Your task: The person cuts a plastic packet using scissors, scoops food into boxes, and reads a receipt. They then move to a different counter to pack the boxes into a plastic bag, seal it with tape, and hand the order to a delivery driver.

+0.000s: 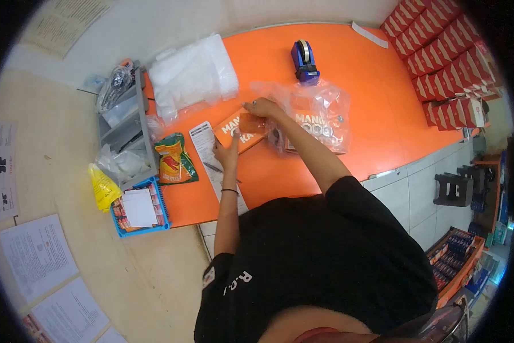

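Observation:
My left hand grips the lower left side of an orange box with white lettering, its thumb lying on the printed face. My right hand is closed at the box's upper right corner, next to a brownish flap-like part whose kind I cannot make out. Just right of this box, a second orange box with similar print sits inside a clear plastic bag. Under my left wrist lies a long printed paper, with a pen on it.
A blue tape dispenser stands at the back of the orange table. White plastic bags, a grey organizer, a green-orange packet and a blue basket are leftward. Red boxes are stacked far right.

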{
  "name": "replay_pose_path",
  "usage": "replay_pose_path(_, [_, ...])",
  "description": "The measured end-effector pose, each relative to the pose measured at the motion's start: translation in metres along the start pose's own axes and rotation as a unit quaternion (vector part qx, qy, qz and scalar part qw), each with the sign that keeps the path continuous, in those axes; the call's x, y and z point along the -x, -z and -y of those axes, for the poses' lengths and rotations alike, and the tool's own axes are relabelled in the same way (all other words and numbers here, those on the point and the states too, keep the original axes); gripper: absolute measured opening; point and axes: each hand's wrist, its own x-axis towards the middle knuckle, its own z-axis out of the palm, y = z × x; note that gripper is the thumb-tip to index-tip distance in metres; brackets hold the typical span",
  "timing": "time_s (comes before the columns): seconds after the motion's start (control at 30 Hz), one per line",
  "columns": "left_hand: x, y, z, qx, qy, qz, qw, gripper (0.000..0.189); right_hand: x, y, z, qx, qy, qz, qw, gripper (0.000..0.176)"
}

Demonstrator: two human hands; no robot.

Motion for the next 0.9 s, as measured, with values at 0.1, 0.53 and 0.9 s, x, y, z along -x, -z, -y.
replay_pose_path(0.1, [0.006,0.000,0.002,0.051,-0.006,-0.001,0.999,0.074,0.040,0.018,0.027,-0.199,-0.079,-0.010,0.977,0.079])
replay_pose_path(0.53, [0.002,0.162,-0.204,0.499,-0.054,0.223,0.835,0.064,0.157,0.140,0.125,-0.620,0.130,-0.011,0.774,0.071])
replay_pose_path(0.9, [-0.003,0.033,-0.181,-0.039,-0.137,0.107,0.984,0.036,0.230,0.170,0.041,-0.845,0.247,-0.037,0.473,0.048])
